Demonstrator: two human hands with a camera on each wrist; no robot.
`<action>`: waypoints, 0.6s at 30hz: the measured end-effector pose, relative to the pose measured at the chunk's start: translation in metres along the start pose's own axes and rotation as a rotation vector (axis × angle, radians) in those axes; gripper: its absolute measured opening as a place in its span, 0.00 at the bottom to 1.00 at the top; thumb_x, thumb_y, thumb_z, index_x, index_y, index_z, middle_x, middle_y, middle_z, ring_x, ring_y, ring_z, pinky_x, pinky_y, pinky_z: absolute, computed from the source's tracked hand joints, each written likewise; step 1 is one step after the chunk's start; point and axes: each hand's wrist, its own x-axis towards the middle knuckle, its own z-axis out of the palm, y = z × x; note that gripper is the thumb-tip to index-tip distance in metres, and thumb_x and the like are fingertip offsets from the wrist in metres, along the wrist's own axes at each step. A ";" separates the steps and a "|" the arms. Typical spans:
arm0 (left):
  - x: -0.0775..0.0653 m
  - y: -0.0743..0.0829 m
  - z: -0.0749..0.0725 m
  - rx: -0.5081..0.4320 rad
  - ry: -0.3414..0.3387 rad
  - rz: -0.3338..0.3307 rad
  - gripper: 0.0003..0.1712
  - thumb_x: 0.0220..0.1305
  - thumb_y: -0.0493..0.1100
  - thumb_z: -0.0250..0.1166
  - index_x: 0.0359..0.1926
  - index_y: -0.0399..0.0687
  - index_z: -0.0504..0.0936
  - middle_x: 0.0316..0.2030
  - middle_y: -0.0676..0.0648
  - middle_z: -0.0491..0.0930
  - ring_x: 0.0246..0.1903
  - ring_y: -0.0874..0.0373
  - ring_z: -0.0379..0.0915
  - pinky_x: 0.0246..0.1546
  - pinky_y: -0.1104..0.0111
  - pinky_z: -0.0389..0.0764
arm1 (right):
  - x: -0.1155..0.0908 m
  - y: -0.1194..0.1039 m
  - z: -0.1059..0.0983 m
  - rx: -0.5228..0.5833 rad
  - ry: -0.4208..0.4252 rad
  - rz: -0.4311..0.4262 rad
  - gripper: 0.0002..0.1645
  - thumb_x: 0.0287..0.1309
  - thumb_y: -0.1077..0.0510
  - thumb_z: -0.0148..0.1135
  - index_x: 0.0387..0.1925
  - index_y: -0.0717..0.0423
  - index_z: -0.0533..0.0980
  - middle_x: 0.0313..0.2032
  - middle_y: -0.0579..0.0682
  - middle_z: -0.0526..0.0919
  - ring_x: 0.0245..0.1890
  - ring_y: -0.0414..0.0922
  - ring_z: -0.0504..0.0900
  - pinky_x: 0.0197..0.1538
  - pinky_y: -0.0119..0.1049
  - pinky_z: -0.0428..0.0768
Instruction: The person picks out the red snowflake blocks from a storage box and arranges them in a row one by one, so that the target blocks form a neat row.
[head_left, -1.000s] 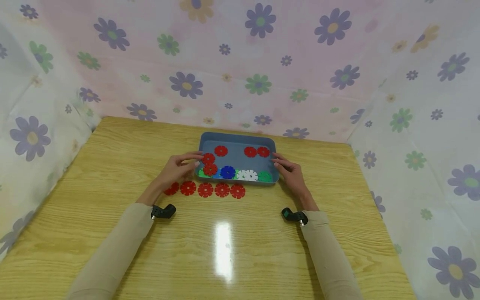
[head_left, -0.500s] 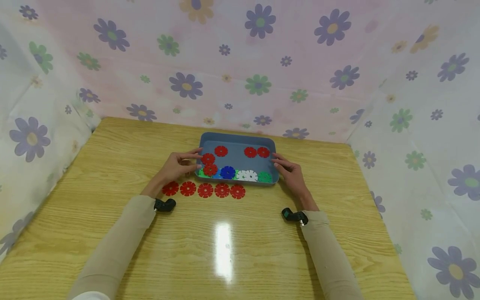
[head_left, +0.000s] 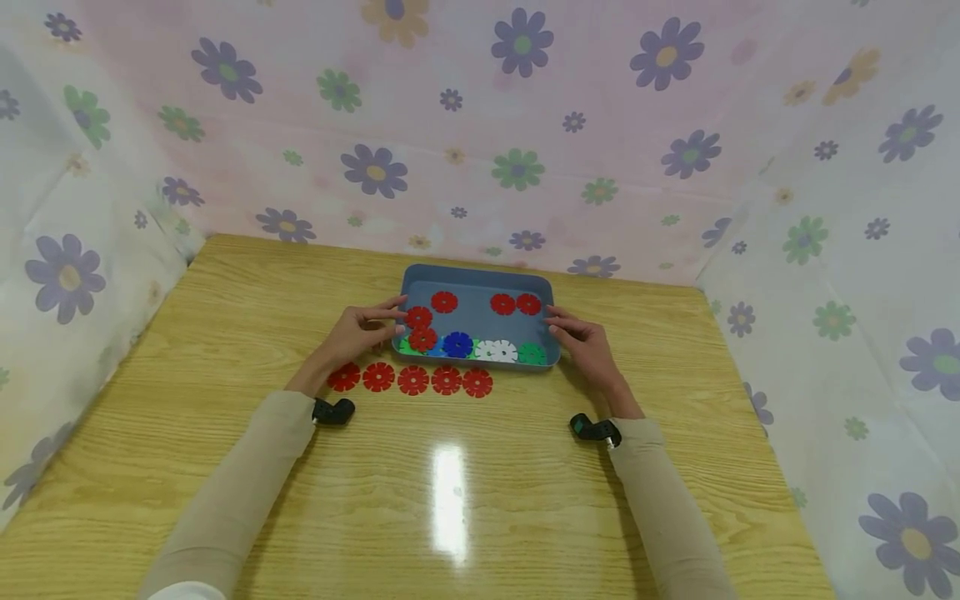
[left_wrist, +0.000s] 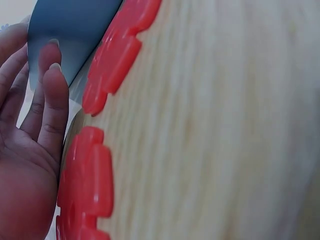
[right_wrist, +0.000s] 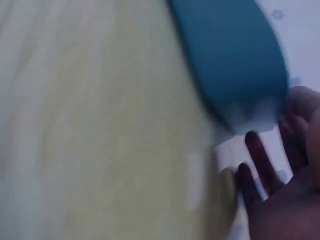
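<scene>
A blue-grey tray stands near the back of the table, holding several flower-shaped plastic discs. In the head view my left hand is at the tray's left end, fingers extended with the tips at its wall. My right hand is at the opposite end, its fingers likewise reaching to the side. In the left wrist view, fingertips lie against the tray wall. The right wrist view has the tray corner beside my loosely bent fingers. Red discs, a dark blue disc and white discs lie inside.
A row of several red discs lies on the wooden table in front of the tray, its left end near my left wrist. A floral cloth hangs behind the table and along both sides.
My left hand has shifted slightly at the tray's left end, and its forearm has moved a little. The tray and discs stay in place.
</scene>
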 end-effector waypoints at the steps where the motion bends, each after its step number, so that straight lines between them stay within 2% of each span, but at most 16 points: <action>1: 0.000 0.000 0.000 -0.002 -0.001 0.000 0.20 0.72 0.36 0.63 0.61 0.30 0.79 0.75 0.45 0.64 0.34 0.59 0.83 0.24 0.71 0.76 | 0.001 -0.002 0.000 -0.013 -0.002 0.011 0.20 0.74 0.62 0.56 0.57 0.76 0.77 0.70 0.63 0.71 0.74 0.49 0.67 0.61 0.24 0.75; 6: -0.001 -0.002 0.000 -0.019 -0.006 -0.002 0.21 0.72 0.35 0.63 0.62 0.29 0.79 0.76 0.45 0.63 0.33 0.60 0.83 0.24 0.71 0.77 | 0.005 -0.020 0.000 -0.082 -0.004 0.059 0.21 0.75 0.60 0.56 0.57 0.75 0.78 0.68 0.63 0.74 0.71 0.53 0.69 0.57 0.23 0.77; 9: -0.001 -0.003 0.001 -0.026 -0.007 0.000 0.21 0.72 0.36 0.64 0.62 0.29 0.78 0.76 0.45 0.63 0.37 0.61 0.84 0.24 0.71 0.77 | 0.009 -0.036 0.002 -0.127 -0.001 0.070 0.21 0.75 0.59 0.56 0.58 0.73 0.78 0.65 0.63 0.76 0.68 0.55 0.73 0.57 0.25 0.77; 14: -0.001 -0.004 0.000 -0.036 -0.005 0.001 0.21 0.72 0.36 0.63 0.62 0.29 0.78 0.76 0.45 0.63 0.43 0.61 0.85 0.24 0.71 0.77 | 0.020 -0.066 0.007 -0.156 -0.007 0.102 0.22 0.76 0.57 0.54 0.60 0.70 0.77 0.64 0.62 0.78 0.68 0.57 0.72 0.67 0.42 0.75; 16: -0.001 -0.004 0.000 -0.040 -0.001 -0.001 0.21 0.72 0.36 0.63 0.62 0.29 0.79 0.76 0.46 0.63 0.42 0.61 0.85 0.24 0.71 0.76 | 0.025 -0.077 0.009 -0.121 -0.031 0.133 0.23 0.77 0.57 0.53 0.62 0.71 0.75 0.65 0.63 0.76 0.69 0.60 0.71 0.70 0.49 0.71; 18: -0.001 -0.003 0.000 -0.041 0.004 -0.005 0.21 0.72 0.36 0.63 0.62 0.30 0.79 0.76 0.46 0.64 0.42 0.61 0.85 0.25 0.71 0.76 | 0.031 -0.086 0.012 -0.069 -0.057 0.182 0.25 0.78 0.56 0.51 0.64 0.71 0.74 0.67 0.63 0.74 0.68 0.62 0.71 0.72 0.52 0.68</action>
